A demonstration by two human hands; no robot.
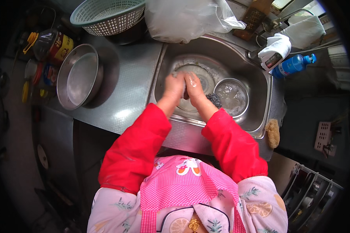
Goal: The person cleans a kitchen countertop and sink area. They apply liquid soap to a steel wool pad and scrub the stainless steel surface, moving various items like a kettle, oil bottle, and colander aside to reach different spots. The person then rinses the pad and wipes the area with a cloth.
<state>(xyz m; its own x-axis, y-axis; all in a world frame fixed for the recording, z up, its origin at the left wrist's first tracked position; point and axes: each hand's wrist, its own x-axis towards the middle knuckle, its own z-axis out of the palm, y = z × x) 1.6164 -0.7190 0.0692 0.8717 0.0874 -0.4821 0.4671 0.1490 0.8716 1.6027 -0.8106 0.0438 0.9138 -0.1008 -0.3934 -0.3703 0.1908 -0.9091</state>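
My left hand (175, 85) and my right hand (193, 86) are pressed together above the stainless steel sink (258, 96), with wet suds on the right one. Something dark shows between the palms, too hidden and blurred to name. Beneath them a round metal lid or dish (208, 77) lies in the basin. To the right of my right hand, a steel bowl (232, 97) holds cloudy, sudsy water. A dark scouring pad (214, 100) rests against that bowl's left side, near my right wrist. Both forearms wear red sleeve covers.
A steel basin (96, 84) leans on the left counter near a large sauce bottle (54, 46). Behind are a plastic colander (110, 21) and a plastic bag (178, 21). A white cloth (275, 48) covers the faucet, beside a blue pump bottle (291, 66). A tan sponge (272, 133) sits at the right edge.
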